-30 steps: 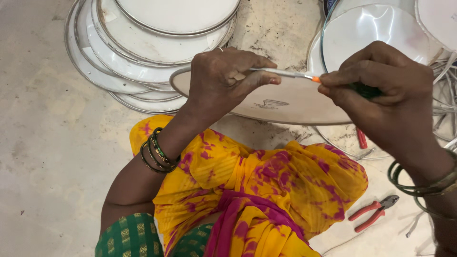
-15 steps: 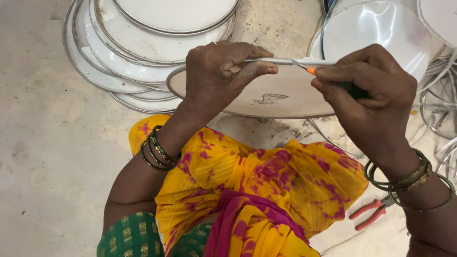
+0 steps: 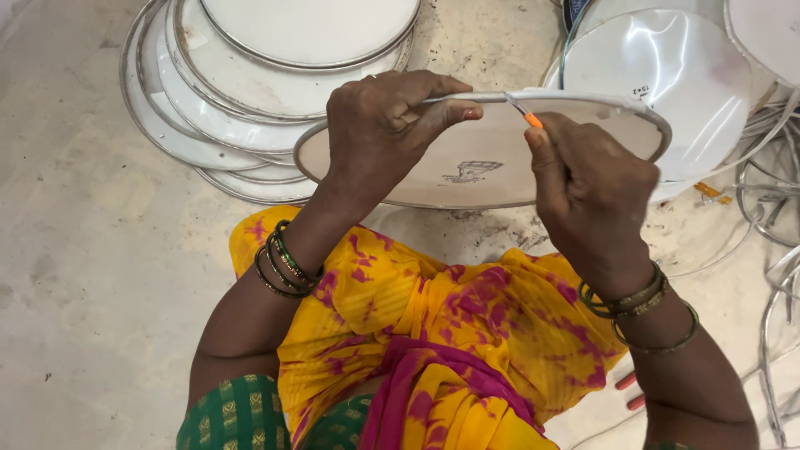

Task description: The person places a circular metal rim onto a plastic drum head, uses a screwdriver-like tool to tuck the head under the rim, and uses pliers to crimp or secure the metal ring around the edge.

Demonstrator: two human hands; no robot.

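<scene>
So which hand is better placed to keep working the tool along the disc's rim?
Probably the right hand: it holds the orange-tipped tool against the round white disc's rim, while the left hand only grips that rim.

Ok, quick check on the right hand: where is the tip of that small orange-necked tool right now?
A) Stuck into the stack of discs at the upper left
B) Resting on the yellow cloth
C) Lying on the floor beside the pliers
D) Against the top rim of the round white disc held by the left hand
D: the right hand holds the small tool with its tip at the upper rim of the round white disc, which the left hand grips by that rim.
</scene>
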